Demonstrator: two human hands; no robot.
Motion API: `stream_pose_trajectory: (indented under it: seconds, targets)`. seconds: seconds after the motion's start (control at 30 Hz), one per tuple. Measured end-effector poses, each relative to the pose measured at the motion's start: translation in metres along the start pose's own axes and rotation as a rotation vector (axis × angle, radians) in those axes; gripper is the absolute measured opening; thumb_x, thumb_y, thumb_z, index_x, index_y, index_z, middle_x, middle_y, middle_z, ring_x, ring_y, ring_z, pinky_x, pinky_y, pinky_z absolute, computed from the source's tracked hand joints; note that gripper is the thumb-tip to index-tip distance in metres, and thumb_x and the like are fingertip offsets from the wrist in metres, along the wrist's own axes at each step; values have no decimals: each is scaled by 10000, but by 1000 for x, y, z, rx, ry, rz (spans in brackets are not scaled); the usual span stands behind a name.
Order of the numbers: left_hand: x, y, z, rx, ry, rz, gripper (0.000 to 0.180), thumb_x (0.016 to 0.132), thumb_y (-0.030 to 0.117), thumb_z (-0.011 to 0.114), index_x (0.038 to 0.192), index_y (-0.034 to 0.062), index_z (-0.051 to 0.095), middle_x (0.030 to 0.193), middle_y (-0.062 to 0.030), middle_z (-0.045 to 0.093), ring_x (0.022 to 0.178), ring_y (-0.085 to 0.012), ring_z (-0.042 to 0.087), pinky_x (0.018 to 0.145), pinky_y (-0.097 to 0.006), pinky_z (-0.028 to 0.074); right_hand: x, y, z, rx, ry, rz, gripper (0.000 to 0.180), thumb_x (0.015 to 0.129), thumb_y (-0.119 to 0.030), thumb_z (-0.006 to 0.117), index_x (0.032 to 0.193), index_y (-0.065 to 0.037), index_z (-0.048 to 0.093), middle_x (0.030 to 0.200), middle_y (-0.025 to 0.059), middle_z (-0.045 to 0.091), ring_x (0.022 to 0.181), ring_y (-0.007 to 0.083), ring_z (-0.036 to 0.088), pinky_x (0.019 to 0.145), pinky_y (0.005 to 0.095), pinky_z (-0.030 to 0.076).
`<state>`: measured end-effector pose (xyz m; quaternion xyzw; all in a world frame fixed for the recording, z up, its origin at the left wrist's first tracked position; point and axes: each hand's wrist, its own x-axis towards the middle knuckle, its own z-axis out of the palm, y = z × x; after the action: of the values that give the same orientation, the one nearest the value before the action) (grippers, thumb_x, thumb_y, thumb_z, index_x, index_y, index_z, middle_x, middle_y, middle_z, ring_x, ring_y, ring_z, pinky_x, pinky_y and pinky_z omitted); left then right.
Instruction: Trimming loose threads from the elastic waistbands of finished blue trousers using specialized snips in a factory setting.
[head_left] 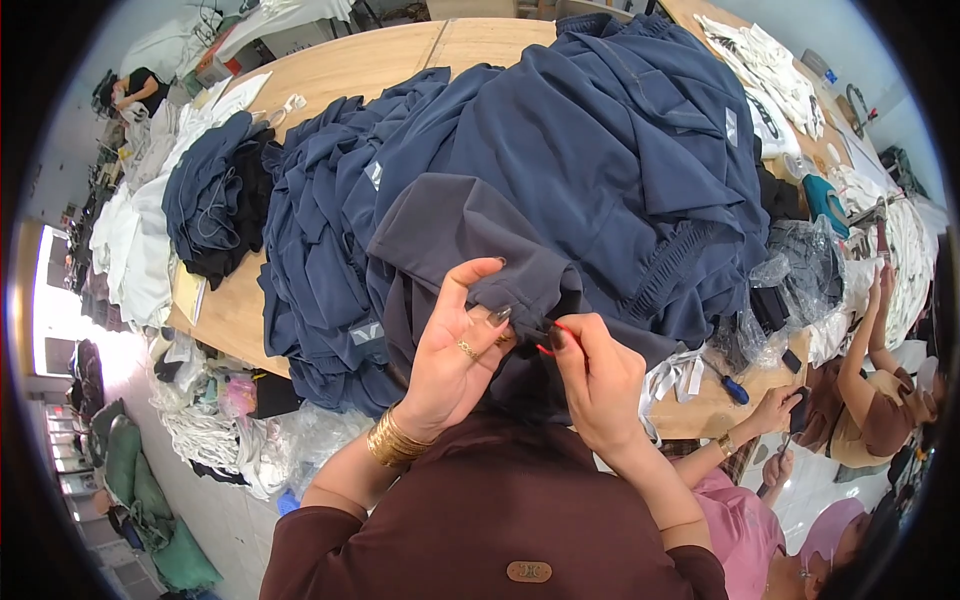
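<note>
A dark grey garment is held up in front of me, draped against the heap of navy garments. Thumb and fingers of my left hand pinch its edge, with the index finger raised and curved. Close beside it, my right hand is closed on a small tool with red edges. My fingers cover most of that tool, so its exact kind does not show. Its dark end is up against the pinched cloth. The lower part of the garment hangs in shadow near my body.
To the left are a stack of dark garments and white cloth. On the right lie white strips, a blue-handled screwdriver and clear plastic bags. A co-worker in pink works close at my right.
</note>
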<state>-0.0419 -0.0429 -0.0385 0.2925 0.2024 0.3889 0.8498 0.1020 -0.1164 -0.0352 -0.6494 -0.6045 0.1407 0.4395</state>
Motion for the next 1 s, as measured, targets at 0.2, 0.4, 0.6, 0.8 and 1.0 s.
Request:
stream_pose_trajectory:
  seconds: [0.2,0.4,0.6,0.8,1.0]
  targets:
    - [2,-3,2,2,-44,5,605,909,25,515,1410,72,179,964,-74,632,1008,-163,592,939,-362,437,4,-2,-1,31,55,31,168,832,-148,672,881,-32,562,689,76,586,556,217,588,512,303,449]
    - [0,-1,2,-54,-40,-38,597,916,44,500,1417,72,177,1024,-92,621,1028,-181,585,981,-366,399,2,-4,5,9,58,13,172,827,-155,676,860,-30,562,685,72,583,557,210,589,509,302,448]
    - [1,-3,3,-185,-71,-75,573,934,29,461,1430,80,181,1122,-97,587,1106,-175,538,1011,-362,373,4,-1,7,-9,125,-35,166,823,-147,678,848,-29,563,686,73,584,547,212,584,504,302,445]
    - [2,-4,4,-169,-56,-55,559,937,37,440,1433,74,184,1163,-108,561,1134,-189,517,1002,-359,379,1,6,13,42,105,39,223,778,-147,724,863,-23,559,743,82,587,573,215,580,512,297,448]
    - [11,4,1,-193,-186,-119,673,838,42,413,1456,38,146,1188,-141,535,1110,-204,515,986,-358,384,-4,22,29,234,238,-49,399,629,-35,773,967,-8,563,902,133,585,727,241,614,598,303,498]
